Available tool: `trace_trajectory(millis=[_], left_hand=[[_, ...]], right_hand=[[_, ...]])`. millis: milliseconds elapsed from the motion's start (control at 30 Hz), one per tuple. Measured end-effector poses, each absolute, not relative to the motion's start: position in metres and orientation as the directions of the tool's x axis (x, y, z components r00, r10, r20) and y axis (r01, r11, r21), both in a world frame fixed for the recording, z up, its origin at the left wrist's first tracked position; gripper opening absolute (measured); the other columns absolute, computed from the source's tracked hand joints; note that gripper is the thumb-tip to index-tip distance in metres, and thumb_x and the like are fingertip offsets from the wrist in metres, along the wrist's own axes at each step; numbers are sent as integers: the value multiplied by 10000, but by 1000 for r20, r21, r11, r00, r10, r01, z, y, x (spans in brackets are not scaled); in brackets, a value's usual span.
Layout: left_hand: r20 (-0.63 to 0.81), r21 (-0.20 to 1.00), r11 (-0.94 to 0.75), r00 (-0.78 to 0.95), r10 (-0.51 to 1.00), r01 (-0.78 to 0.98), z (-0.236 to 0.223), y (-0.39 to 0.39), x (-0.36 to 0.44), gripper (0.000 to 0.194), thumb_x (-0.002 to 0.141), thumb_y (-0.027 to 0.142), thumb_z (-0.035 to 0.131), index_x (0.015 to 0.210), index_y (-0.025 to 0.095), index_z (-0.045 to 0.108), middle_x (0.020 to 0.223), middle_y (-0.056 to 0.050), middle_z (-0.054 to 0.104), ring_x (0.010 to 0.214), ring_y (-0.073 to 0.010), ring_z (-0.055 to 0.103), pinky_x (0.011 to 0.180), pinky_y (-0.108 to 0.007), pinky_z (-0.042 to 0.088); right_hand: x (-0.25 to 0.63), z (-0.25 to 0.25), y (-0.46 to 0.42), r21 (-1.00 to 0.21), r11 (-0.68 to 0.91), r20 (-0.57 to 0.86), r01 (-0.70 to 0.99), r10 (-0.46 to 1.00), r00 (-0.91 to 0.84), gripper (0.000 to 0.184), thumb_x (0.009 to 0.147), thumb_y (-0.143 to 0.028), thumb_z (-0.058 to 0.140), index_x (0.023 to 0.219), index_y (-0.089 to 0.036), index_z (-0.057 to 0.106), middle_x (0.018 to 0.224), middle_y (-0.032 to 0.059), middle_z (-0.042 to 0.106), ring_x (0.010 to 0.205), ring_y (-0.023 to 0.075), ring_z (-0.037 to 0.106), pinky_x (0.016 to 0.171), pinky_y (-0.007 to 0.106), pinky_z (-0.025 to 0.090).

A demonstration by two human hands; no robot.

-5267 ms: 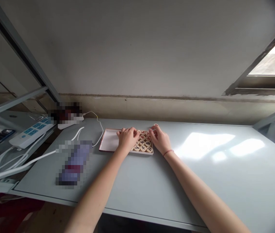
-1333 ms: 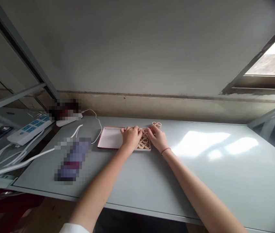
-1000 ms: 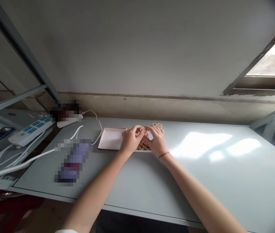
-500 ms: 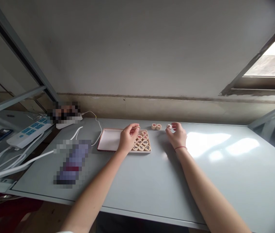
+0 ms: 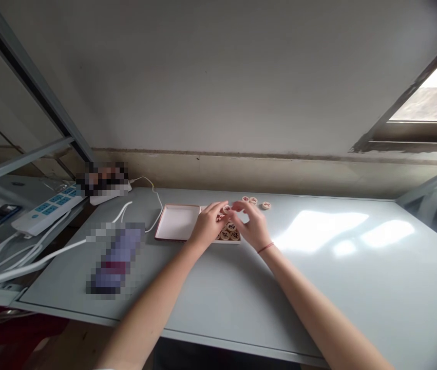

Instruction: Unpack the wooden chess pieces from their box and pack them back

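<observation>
Over the right half of a shallow open box (image 5: pixel 156 234), my left hand (image 5: pixel 206 225) and my right hand (image 5: pixel 253 224) meet at the fingertips. A round wooden Chinese chess piece (image 5: pixel 226 209) shows between them, with the fingers of both hands closed around it. More chess pieces (image 5: pixel 232 226) with black and red characters lie in rows below, partly covered by my hands. Behind my right hand, loose chess pieces (image 5: pixel 245 199) rest on the table, and one single piece (image 5: pixel 266 205) lies apart to their right.
The grey table (image 5: pixel 210 293) meets a wall at the back. To the left are a blurred purple object (image 5: pixel 116 259), a white power strip (image 5: pixel 49 208) and white cables (image 5: pixel 64 250). Metal frame bars rise at both sides, with a window (image 5: pixel 430 105) at the right.
My right hand has moved left from the loose pieces to the box and joined my left hand. A single piece now lies uncovered where my right hand was. My left hand has barely shifted.
</observation>
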State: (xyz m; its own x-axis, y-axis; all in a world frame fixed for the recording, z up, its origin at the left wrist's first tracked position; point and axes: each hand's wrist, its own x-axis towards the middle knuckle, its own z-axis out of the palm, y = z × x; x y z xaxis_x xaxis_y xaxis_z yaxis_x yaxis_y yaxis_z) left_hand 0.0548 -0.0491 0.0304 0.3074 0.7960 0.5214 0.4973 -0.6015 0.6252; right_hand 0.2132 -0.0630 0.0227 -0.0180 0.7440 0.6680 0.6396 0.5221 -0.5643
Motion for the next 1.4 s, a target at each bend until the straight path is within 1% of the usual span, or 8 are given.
trace_trajectory(millis=[133, 367, 500, 600, 800, 933, 1267, 1400], left_hand=[[536, 508, -646, 379, 755, 569, 34, -52, 53, 304, 858, 164, 545, 1152, 216, 598, 1106, -70, 649, 1002, -198, 632, 885, -319, 518], [519, 411, -687, 466, 717, 599, 38, -50, 48, 394, 882, 288, 550, 1271, 255, 504, 1181, -68, 613, 1094, -214, 578, 953, -348, 471], [508, 398, -687, 477, 717, 608, 39, -49, 46, 360, 875, 284, 549, 1233, 241, 532, 1171, -74, 599, 1082, -225, 566, 952, -363, 463], [499, 407, -683, 479, 722, 607, 39, -49, 46, 251, 877, 232, 520, 1112, 225, 606, 1112, -67, 608, 1025, -207, 579, 927, -346, 474], [495, 412, -666, 460, 737, 623, 36, -48, 45, 195, 870, 210, 514, 1014, 230, 644, 1095, -54, 601, 1002, -198, 579, 908, -338, 486], [477, 425, -650, 455, 752, 630, 36, -47, 44, 185, 878, 208, 501, 979, 228, 655, 1079, -53, 607, 992, -192, 582, 906, -337, 486], [470, 429, -633, 440, 765, 644, 34, -45, 45, 182, 862, 200, 508, 908, 227, 682, 994, -42, 647, 922, -189, 604, 879, -334, 474], [440, 413, -543, 362, 822, 731, 31, -44, 45, 184, 849, 189, 516, 912, 219, 686, 916, -42, 675, 869, -193, 610, 850, -339, 443]], right_hand=[[195, 23, -72, -628, 491, 617, 604, 787, 0, 183, 837, -373, 552, 920, -218, 604, 839, 44, 677, 732, 169, 611, 682, 302, 489], [211, 22, -62, -670, 470, 613, 574, 787, 71, 168, 824, -355, 551, 899, -215, 608, 838, 44, 674, 745, 165, 601, 683, 302, 484], [253, 16, -45, -732, 284, 588, 620, 722, 364, 228, 833, -384, 502, 917, -200, 607, 910, 74, 661, 782, 176, 596, 679, 313, 472], [286, 7, -35, -708, 105, 554, 698, 695, 459, 229, 797, -386, 505, 874, -201, 616, 901, 73, 672, 820, 204, 577, 759, 361, 451], [302, -8, -33, -634, -98, 378, 768, 826, 417, 162, 736, -365, 529, 783, -235, 613, 827, 30, 692, 839, 234, 557, 751, 368, 409], [298, -12, -34, -553, -168, 344, 816, 846, 407, 153, 739, -316, 508, 818, -251, 622, 813, 37, 681, 807, 232, 546, 700, 352, 388], [293, -19, -25, -534, -107, 378, 838, 857, 350, 177, 712, -324, 522, 859, -263, 600, 757, 25, 653, 818, 237, 547, 741, 376, 388], [291, -15, -28, -535, -94, 421, 839, 832, 361, 219, 716, -350, 542, 905, -249, 591, 877, 50, 677, 853, 247, 548, 749, 379, 401]])
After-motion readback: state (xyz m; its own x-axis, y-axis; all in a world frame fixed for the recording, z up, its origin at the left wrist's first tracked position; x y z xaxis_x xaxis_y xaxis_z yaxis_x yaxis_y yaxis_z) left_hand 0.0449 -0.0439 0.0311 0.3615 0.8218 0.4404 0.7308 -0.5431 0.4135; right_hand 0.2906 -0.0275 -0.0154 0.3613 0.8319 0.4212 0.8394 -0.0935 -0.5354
